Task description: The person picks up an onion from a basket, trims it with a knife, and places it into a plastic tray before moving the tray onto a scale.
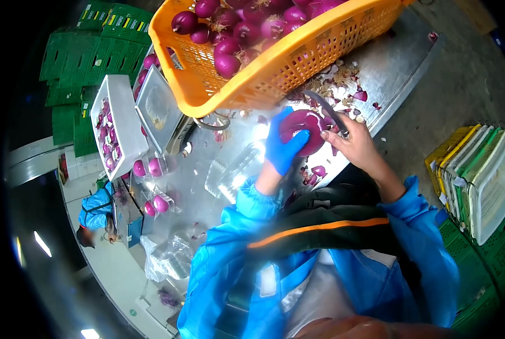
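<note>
My left hand (279,148), in a blue glove, is closed around a large red onion (313,142), its thumb lying across the near side. Close on the right, my bare right hand (356,144) grips a knife (324,104) with a dark, curved blade that points up and left past the onion. The right thumb rests at or very near the onion's edge; contact is hard to make out. Around both hands, loose onion skins (361,95) and dry roots litter the metal table (396,73).
Beyond my hands an orange perforated basket (297,70) holds many red onions. To the left stand a scale (157,110), a white crate (129,127) of onions and clear plastic trays (235,175). Stacked crates (472,169) stand right. Another person (97,208) works far left.
</note>
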`<move>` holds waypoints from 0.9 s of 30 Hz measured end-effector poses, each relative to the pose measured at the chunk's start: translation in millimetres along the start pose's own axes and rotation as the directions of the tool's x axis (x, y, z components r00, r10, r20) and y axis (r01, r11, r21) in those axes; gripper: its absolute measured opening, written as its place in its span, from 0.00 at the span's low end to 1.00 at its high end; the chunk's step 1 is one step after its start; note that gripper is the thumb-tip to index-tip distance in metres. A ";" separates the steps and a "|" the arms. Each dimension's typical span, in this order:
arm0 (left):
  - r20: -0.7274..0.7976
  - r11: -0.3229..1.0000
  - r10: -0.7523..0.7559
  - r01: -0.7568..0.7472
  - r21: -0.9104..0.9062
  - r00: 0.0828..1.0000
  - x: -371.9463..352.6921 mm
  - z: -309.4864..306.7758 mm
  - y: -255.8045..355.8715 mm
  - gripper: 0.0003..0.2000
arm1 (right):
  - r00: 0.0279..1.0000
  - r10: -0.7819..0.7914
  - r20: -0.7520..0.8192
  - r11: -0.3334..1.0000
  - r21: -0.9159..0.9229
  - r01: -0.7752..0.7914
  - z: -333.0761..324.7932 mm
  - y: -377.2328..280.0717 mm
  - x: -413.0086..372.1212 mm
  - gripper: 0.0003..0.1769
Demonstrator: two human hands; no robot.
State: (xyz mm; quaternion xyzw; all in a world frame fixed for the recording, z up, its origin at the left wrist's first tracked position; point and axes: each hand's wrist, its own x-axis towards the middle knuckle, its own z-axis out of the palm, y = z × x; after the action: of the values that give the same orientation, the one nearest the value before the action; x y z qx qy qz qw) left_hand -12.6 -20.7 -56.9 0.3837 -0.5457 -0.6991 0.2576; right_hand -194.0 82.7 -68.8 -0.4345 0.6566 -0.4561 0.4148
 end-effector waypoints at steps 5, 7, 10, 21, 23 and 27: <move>0.081 0.996 0.031 -0.038 0.078 0.996 -5.4 6.4 5.5 0.29 | 0.996 0.019 0.090 0.998 -0.056 -0.014 -13.2 -15.1 -0.3 0.27; 0.106 0.974 0.067 -0.088 0.208 0.992 -4.4 4.7 2.9 0.35 | 0.998 -0.048 0.030 0.980 -0.193 0.053 -10.1 -21.7 -4.7 0.25; 0.105 0.967 0.065 -0.089 0.239 0.992 -1.0 3.1 -5.1 0.39 | 0.984 -0.159 -0.076 0.896 -0.429 0.112 2.6 -24.8 -12.1 0.17; 0.119 0.958 -0.025 0.058 -0.281 0.993 5.9 -5.5 -4.7 0.37 | 0.965 -0.167 -0.204 0.880 -0.471 0.053 -12.4 10.7 -6.1 0.21; 0.131 0.959 0.015 0.022 -0.281 0.991 9.0 -6.6 -1.6 0.34 | 0.939 -0.302 -0.167 0.811 -0.563 0.161 -16.4 7.2 -16.2 0.22; 0.115 0.978 0.099 -0.075 -0.195 0.988 6.4 3.0 13.1 0.31 | 0.920 -0.380 -0.098 0.685 -0.698 0.208 -21.5 -0.3 -24.3 0.26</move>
State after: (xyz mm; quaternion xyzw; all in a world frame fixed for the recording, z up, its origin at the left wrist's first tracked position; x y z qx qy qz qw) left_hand -19.5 -27.5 -45.7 0.2889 -0.5076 -0.7585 0.2891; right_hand -207.4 110.9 -59.7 -0.5980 0.7419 -0.2955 0.0684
